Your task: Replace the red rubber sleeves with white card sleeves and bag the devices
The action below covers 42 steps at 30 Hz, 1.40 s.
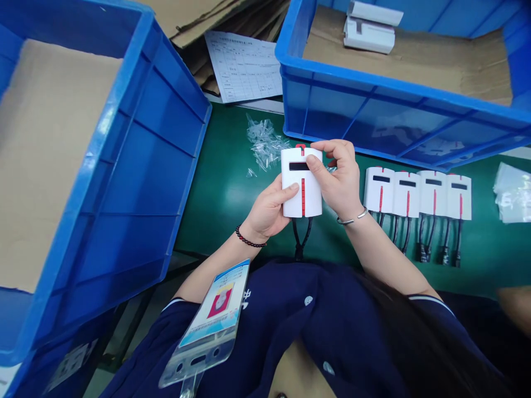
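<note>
Both the left hand (269, 210) and right hand (338, 177) grip a white box (301, 185) at centre frame, below an upper-right blue bin (373, 110) holding two white parts (369, 27) on cardboard.

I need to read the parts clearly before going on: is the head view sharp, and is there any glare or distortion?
Head view: the white unit held by the left hand and right hand is sharp; soft glare lies on the green mat and the right blue bin wall; bin edges bow from the wide lens; the lower right corner is blurred.
</note>
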Motion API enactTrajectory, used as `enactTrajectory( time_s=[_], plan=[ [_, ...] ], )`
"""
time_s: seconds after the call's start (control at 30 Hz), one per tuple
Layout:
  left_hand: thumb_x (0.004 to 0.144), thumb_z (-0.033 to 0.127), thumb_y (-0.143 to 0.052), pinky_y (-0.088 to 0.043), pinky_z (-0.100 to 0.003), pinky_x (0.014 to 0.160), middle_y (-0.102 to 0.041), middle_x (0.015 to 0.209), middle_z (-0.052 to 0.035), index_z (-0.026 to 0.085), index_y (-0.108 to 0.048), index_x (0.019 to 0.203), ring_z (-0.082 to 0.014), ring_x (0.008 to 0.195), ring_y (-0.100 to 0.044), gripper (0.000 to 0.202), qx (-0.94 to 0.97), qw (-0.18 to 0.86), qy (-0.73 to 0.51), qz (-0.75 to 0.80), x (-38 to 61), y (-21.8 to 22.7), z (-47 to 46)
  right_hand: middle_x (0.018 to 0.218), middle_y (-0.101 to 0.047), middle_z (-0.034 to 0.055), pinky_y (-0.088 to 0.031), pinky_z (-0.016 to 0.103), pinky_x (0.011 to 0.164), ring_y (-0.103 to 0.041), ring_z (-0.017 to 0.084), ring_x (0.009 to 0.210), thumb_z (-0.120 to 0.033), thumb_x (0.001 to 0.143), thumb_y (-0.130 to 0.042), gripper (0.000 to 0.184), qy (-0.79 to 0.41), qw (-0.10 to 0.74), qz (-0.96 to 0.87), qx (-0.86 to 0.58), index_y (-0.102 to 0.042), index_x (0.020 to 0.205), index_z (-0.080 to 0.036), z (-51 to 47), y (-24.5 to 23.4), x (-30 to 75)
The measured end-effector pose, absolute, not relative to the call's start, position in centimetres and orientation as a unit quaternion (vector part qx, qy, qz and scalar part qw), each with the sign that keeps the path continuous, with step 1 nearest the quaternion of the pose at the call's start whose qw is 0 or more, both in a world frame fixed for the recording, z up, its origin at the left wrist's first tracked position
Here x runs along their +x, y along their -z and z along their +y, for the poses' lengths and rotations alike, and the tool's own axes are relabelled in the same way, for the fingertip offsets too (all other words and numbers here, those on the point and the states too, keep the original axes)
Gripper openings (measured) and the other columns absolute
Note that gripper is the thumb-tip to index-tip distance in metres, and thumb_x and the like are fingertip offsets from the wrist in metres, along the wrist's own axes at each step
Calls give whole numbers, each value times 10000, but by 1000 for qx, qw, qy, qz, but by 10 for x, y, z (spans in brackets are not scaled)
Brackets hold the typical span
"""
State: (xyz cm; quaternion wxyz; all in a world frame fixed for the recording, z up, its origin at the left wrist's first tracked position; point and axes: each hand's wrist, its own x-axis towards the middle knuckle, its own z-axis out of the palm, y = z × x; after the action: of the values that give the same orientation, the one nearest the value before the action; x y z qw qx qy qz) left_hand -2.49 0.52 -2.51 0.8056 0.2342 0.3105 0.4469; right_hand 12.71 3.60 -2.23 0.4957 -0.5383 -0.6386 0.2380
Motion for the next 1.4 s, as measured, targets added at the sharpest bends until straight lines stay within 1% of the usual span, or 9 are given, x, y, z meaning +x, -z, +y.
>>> enactTrajectory(
  time_s=[0.1,0.2,0.37,0.6,0.7,0.87,1.07,1.23,1.4],
  plan=[
    [787,305,-752,-470,-463,1054,-661,1243,-77,203,-558,1211,-298,1231,-585,477,278,789,-451,312,-26,26,5,1052,-609,44,-514,349,815,-602,180,922,-585,847,-643,434,-377,514,-568,-520,-614,1105,-238,37,23,129],
    [797,350,-756,-505,-424,988,-654,1244,-78,201,-547,1197,-284,1184,-603,476,346,754,-453,326,-28,29,3,884,-632,10,-510,307,730,-601,152,786,-609,821,-650,410,-530,500,-483,-486,-648,966,-225,39,23,132],
    [837,407,-721,-513,-381,937,-653,1232,-80,198,-559,1215,-249,1098,-631,461,449,687,-442,361,-32,34,0,774,-648,-22,-487,267,684,-570,119,691,-511,696,-799,329,-598,534,-393,-451,-704,822,-222,37,20,133],
    [749,400,-801,-561,-354,841,-731,1064,-75,172,-629,1069,-233,944,-697,428,338,721,-466,385,-41,29,4,810,-650,-6,-489,267,654,-591,131,720,-591,792,-677,391,-564,530,-416,-478,-651,916,-221,25,14,131],
    [724,366,-822,-563,-319,801,-746,1004,-61,173,-656,1049,-204,858,-709,413,254,745,-489,378,-47,32,8,681,-592,-19,-438,259,587,-540,123,615,-623,878,-534,415,-509,429,-538,-517,-575,844,-211,13,5,132],
    [696,304,-850,-564,-243,779,-746,935,-19,165,-683,977,-145,811,-699,356,183,768,-512,337,-47,39,10,519,-465,-31,-259,262,506,-385,106,485,-441,884,-491,363,-281,255,-748,-545,-387,622,-213,-6,-7,121],
    [758,292,-787,-548,-368,917,-716,809,-21,169,-667,901,-191,797,-697,223,170,788,-486,338,-41,44,6,516,-494,-12,-222,270,502,-397,120,483,-436,872,-458,351,-218,228,-773,-550,-343,622,-217,-13,-14,116],
    [670,369,-858,-557,-400,893,-740,963,-79,164,-673,1029,-264,945,-701,453,246,790,-448,339,-34,36,2,595,-511,-30,-290,253,520,-446,117,524,-551,902,-463,381,-309,297,-705,-565,-426,717,-220,2,-21,133],
    [758,376,-802,-551,-342,882,-728,1103,-75,193,-676,1101,-236,1014,-683,409,346,758,-408,372,-30,28,-9,590,-375,-52,-289,252,523,-355,101,550,-524,925,-492,442,-368,418,-622,-551,-349,641,-216,9,-1,147]
  ],
)
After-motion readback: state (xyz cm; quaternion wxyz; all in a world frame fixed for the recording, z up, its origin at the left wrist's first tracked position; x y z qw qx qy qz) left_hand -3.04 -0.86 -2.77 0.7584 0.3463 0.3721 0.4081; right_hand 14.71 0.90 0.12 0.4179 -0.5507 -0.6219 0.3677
